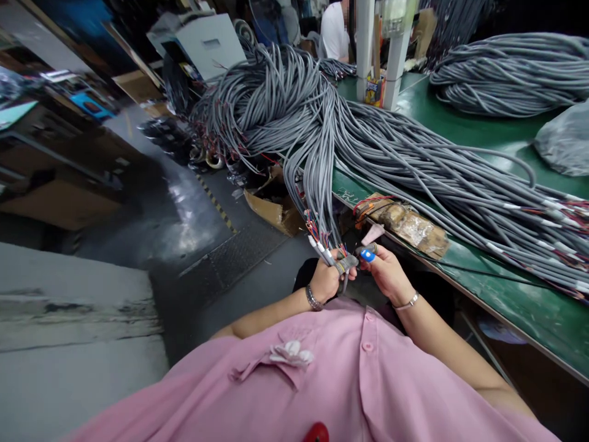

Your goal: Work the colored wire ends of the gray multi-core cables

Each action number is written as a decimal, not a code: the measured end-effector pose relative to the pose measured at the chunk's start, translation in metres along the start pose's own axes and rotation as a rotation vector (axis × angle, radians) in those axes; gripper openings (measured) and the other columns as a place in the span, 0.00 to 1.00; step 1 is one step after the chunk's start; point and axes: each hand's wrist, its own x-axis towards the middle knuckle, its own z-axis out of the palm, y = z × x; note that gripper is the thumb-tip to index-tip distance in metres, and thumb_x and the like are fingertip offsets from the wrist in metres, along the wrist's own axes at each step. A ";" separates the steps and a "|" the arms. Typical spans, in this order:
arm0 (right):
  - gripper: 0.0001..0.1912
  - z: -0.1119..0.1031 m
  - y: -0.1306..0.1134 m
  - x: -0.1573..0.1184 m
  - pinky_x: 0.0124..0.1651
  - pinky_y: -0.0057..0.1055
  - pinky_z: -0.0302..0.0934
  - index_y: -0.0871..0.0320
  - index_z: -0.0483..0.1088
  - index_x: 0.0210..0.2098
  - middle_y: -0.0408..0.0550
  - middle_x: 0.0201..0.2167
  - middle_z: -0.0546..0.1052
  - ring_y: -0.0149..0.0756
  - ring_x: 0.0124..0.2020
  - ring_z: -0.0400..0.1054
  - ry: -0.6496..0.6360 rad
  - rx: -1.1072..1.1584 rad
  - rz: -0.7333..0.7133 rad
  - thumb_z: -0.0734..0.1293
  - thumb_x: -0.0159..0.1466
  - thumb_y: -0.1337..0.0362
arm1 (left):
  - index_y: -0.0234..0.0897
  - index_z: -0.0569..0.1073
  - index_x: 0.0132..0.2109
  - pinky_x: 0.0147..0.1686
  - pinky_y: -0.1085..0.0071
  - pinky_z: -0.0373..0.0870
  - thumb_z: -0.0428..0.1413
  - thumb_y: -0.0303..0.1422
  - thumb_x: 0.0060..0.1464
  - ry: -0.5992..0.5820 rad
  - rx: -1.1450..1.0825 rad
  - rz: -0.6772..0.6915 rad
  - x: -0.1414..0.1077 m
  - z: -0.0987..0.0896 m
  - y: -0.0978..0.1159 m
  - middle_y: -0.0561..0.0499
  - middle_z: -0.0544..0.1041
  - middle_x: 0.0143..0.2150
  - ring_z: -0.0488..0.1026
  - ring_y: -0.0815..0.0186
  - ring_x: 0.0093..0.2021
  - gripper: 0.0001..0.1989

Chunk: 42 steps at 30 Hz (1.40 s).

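My left hand (326,281) is closed round a few grey cables (327,253) near their ends, where coloured wires fan out of white-wrapped sheaths. Grey wrapping covers its thumb. Close beside it, my right hand (389,274) has its fingers pinched together, facing the wire ends. A blue piece with a white mark (367,255) sits at the tip of the right thumb, and grey wrapping shows on a finger. What the right fingertips grip is too small to make out. The cables rise from my left hand to a big heap of grey cables (276,86) on the bench.
Long grey cables lie across the green bench (515,245). A tape-wrapped brown bundle (407,227) lies at its near edge. Another cable coil (510,73) and a plastic bag (565,141) are at right. Below stands an open cardboard box (271,205). Another person (335,31) is behind.
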 end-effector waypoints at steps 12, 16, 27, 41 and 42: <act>0.12 0.003 0.005 -0.001 0.27 0.26 0.57 0.58 0.71 0.25 0.39 0.20 0.71 0.26 0.21 0.59 0.107 -0.096 -0.034 0.74 0.52 0.57 | 0.32 0.71 0.26 0.19 0.75 0.59 0.62 0.44 0.46 -0.080 0.118 -0.014 -0.001 -0.004 -0.002 0.49 0.74 0.20 0.69 0.70 0.19 0.17; 0.16 -0.009 0.009 0.009 0.28 0.26 0.61 0.57 0.71 0.29 0.41 0.24 0.72 0.26 0.22 0.61 0.144 0.115 0.068 0.72 0.54 0.51 | 0.33 0.71 0.28 0.19 0.75 0.59 0.63 0.41 0.46 -0.011 0.004 0.011 0.001 -0.002 0.000 0.51 0.74 0.20 0.70 0.70 0.19 0.15; 0.23 -0.010 0.004 0.029 0.32 0.27 0.61 0.56 0.73 0.27 0.43 0.24 0.73 0.30 0.26 0.64 0.303 -0.156 -0.246 0.64 0.58 0.41 | 0.33 0.71 0.27 0.17 0.77 0.55 0.63 0.43 0.44 0.010 -0.038 -0.016 0.008 0.014 0.017 0.51 0.73 0.19 0.69 0.71 0.19 0.16; 0.23 -0.002 0.001 0.036 0.30 0.27 0.64 0.56 0.73 0.34 0.45 0.30 0.76 0.31 0.29 0.68 0.223 0.278 -0.001 0.68 0.55 0.41 | 0.34 0.70 0.26 0.19 0.76 0.61 0.63 0.43 0.44 -0.017 0.005 -0.067 0.012 0.016 0.006 0.52 0.72 0.19 0.69 0.71 0.19 0.16; 0.25 -0.004 0.003 0.034 0.30 0.27 0.64 0.56 0.73 0.34 0.46 0.30 0.76 0.31 0.29 0.68 0.210 0.287 0.021 0.66 0.55 0.39 | 0.33 0.70 0.26 0.19 0.76 0.61 0.63 0.43 0.44 -0.020 0.005 -0.063 0.012 0.015 0.006 0.52 0.72 0.19 0.69 0.71 0.19 0.16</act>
